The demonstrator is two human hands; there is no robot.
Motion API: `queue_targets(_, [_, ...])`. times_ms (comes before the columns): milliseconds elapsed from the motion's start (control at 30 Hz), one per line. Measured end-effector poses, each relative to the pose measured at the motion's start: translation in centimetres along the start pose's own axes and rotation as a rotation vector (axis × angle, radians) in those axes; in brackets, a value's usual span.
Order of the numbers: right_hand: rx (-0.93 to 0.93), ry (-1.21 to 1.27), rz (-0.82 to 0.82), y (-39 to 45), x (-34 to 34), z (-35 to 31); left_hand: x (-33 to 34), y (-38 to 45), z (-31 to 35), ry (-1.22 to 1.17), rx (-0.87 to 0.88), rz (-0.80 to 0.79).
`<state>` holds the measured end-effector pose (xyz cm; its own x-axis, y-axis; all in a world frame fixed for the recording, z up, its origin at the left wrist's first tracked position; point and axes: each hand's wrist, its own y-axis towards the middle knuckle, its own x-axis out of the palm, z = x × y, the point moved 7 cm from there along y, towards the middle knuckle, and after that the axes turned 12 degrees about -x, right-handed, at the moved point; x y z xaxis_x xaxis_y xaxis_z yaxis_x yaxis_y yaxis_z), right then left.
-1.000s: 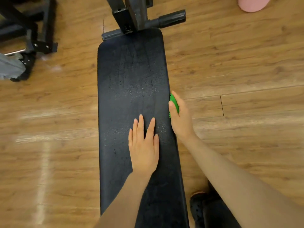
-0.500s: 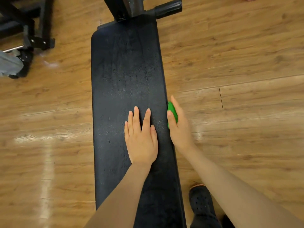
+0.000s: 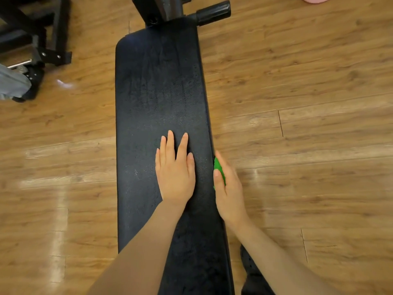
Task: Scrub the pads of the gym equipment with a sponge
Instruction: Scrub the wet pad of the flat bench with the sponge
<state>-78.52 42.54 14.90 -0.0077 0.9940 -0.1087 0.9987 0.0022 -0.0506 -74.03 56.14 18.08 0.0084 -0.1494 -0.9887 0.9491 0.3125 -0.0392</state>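
A long black padded bench point(image 3: 157, 90) runs away from me down the middle of the view. My left hand point(image 3: 175, 171) lies flat on the pad, palm down, fingers slightly spread, holding nothing. My right hand point(image 3: 228, 188) presses a green sponge point(image 3: 219, 167) against the bench's right side edge; only a strip of the sponge shows between thumb and fingers.
The black metal frame and a round foam-covered bar point(image 3: 212, 12) stand at the bench's far end. Another black equipment frame point(image 3: 36, 35) sits at the top left with grey cloth point(image 3: 10, 84) beside it. Wooden floor point(image 3: 308, 103) surrounds the bench. My dark shoe point(image 3: 248, 265) is right of the bench.
My right hand has slid the sponge toward me along the bench's right edge. My left hand has stayed flat on the pad.
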Motion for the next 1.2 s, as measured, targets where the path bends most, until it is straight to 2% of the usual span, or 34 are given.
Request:
queue_targets(233, [-0.032, -0.137, 0.182, -0.4, -0.5, -0.5, -0.1, -7.0, -2.8, -0.003, 0.000, -0.060])
queue_targets(433, [-0.036, -0.072, 0.137, -0.4, -0.4, -0.2, 0.1, -8.9, -3.5, 0.049, -0.015, -0.053])
queue_targets(600, [-0.036, -0.108, 0.119, -0.9, -0.1, -0.1, 0.0, -9.0, -3.4, 0.077, -0.016, -0.057])
queue_targets(833, [-0.009, -0.094, 0.021, -7.6, -0.7, 0.0, -0.1, -9.0, -3.3, 0.063, -0.023, -0.044])
queue_targets(1200, [0.002, -0.060, 0.093, -4.8, -0.5, 0.8, -0.2, -9.1, -3.3, 0.035, -0.009, 0.004])
